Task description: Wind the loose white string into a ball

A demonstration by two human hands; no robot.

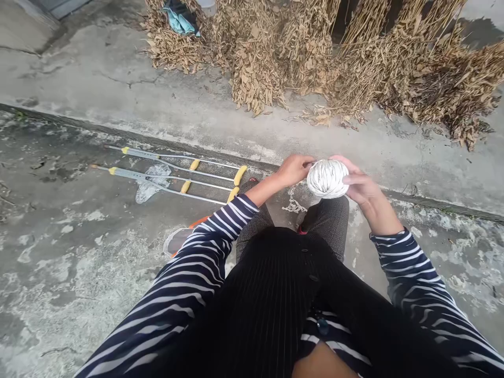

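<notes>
A round white ball of yarn or cord [327,179], streaked with thin dark lines, is held above my knees. My right hand [360,184] wraps around its right side, thumb in front and fingers behind. My left hand [295,169] is at the ball's left edge, its fingers pinched together; what they pinch, perhaps a strand, is too small to make out. Below, on the ground between my feet, lies a loose heap of white strand [294,203].
Two metal crutches [177,178] with yellow pads lie on the concrete at left, a clear plastic bag [151,184] by them. An orange-edged item [181,239] is partly behind my left sleeve. Dried plant bundles [260,58] line the raised ledge [189,110], with a blue cloth [180,21] on them.
</notes>
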